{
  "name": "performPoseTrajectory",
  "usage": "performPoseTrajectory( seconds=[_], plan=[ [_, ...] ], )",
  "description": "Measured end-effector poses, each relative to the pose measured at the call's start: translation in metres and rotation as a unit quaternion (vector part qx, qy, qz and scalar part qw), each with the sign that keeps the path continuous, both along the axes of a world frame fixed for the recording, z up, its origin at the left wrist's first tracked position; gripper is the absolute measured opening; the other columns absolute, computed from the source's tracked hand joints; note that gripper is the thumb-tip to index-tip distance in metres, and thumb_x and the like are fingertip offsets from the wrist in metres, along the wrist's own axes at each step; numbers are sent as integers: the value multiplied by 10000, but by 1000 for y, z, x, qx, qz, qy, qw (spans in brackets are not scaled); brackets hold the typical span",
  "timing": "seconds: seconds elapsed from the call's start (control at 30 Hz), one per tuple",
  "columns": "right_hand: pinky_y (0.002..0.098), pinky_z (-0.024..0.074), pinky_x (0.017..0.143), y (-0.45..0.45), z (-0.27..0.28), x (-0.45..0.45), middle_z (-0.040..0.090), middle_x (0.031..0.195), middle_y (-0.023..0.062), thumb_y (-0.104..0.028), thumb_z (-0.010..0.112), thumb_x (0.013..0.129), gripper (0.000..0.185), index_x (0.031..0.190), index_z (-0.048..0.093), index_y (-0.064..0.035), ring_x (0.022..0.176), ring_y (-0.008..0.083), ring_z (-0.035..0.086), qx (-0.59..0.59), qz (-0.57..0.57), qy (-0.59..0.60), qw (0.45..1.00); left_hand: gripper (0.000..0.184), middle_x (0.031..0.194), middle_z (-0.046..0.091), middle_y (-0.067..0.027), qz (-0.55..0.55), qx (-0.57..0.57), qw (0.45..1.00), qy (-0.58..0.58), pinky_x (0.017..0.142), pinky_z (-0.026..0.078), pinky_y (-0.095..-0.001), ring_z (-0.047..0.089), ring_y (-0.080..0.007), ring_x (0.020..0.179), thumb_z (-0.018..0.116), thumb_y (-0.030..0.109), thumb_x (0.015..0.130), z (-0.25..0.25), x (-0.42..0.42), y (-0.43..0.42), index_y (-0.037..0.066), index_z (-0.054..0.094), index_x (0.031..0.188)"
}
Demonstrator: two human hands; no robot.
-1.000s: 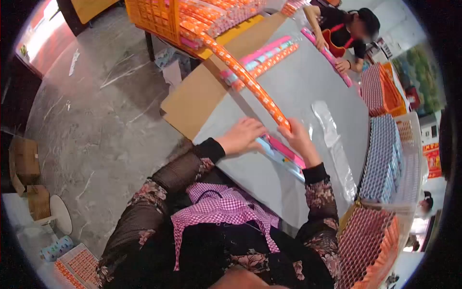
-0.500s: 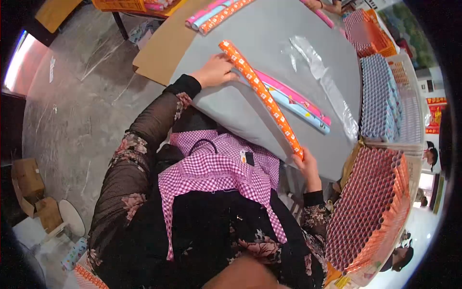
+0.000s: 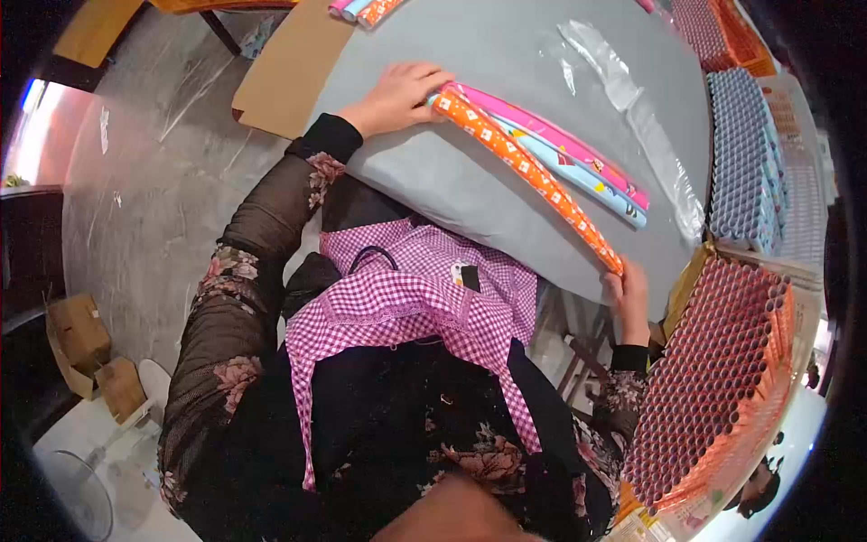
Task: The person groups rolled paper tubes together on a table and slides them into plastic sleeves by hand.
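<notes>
An orange patterned wrapping paper roll (image 3: 533,173) slants across the near side of the grey table. My right hand (image 3: 629,294) pinches its lower end at the table edge. Just behind lie a light blue roll (image 3: 587,177) and a pink roll (image 3: 564,140), nearly side by side, their upper ends meeting the orange one. Around these gathered upper ends, my left hand (image 3: 406,98) has its fingers curled, with the thumb below; part of the grip is hidden.
A clear plastic sleeve (image 3: 637,122) lies on the grey table (image 3: 479,45). More rolls (image 3: 366,11) sit at its far left, near a cardboard sheet (image 3: 289,72). Crates packed with orange rolls (image 3: 713,379) and blue rolls (image 3: 742,163) stand along the right.
The orange roll has swung down at its upper end and shifted right, now meeting the pink and blue rolls there. My left hand has closed over those ends. The view has shifted somewhat.
</notes>
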State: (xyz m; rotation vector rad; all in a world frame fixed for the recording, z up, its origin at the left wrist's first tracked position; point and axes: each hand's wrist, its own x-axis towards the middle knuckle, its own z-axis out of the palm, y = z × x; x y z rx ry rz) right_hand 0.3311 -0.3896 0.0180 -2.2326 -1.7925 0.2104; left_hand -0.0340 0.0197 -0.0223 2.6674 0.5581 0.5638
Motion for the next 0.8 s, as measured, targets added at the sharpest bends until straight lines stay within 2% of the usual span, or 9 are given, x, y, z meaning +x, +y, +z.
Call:
performPoseTrajectory(
  seconds=[0.07,0.2,0.27,0.37,0.5,0.57,0.8],
  plan=[
    [449,451,797,-3,-3,6,599,937,180,-187,699,828,406,1187,584,-37,897,376,567,-7,-9,-8,1000,724,1409,465,-146,-14,19,1000,-4,1093,299,-463,421,-325,1316,744,333,779,-3,-3,3,118,465,1412],
    [443,449,797,1,-10,15,590,960,168,-164,694,830,404,1201,581,-48,905,362,558,15,3,-42,999,738,1420,450,-148,-19,26,999,6,1098,291,-467,416,-326,1321,733,296,773,-2,-5,3,123,439,1427],
    [440,443,818,6,-3,14,585,949,159,-162,685,836,384,1190,585,-50,915,361,554,23,1,-49,999,660,1379,483,-147,-30,24,999,-18,1102,284,-498,429,-335,1305,663,252,791,-1,-5,3,140,446,1404],
    [442,430,854,8,1,17,578,980,158,-165,681,839,379,1187,588,-50,944,361,545,-12,-8,-31,999,609,1357,492,-146,-37,22,999,-20,1096,292,-493,434,-339,1298,597,186,802,-5,-4,8,127,447,1390],
    [439,418,884,-1,-1,23,574,1031,158,-169,678,843,380,1195,588,-54,984,357,537,3,16,-61,998,591,1348,494,-143,-58,18,998,-20,1091,299,-483,435,-343,1294,550,143,807,4,-5,8,110,439,1386],
    [436,418,889,-2,-2,22,574,1069,154,-175,677,847,388,1204,588,-54,1011,349,534,-25,3,-70,997,703,1453,398,-196,-71,-8,996,60,1133,261,-450,371,-352,1354,538,110,800,12,-6,9,53,346,1474],
    [433,418,895,20,-3,18,581,1072,159,-175,660,867,398,1235,568,-55,1011,356,537,-20,4,-85,996,706,1467,376,-202,-66,0,994,87,1142,255,-451,332,-352,1382,504,96,808,8,-6,17,55,323,1489]
  ],
)
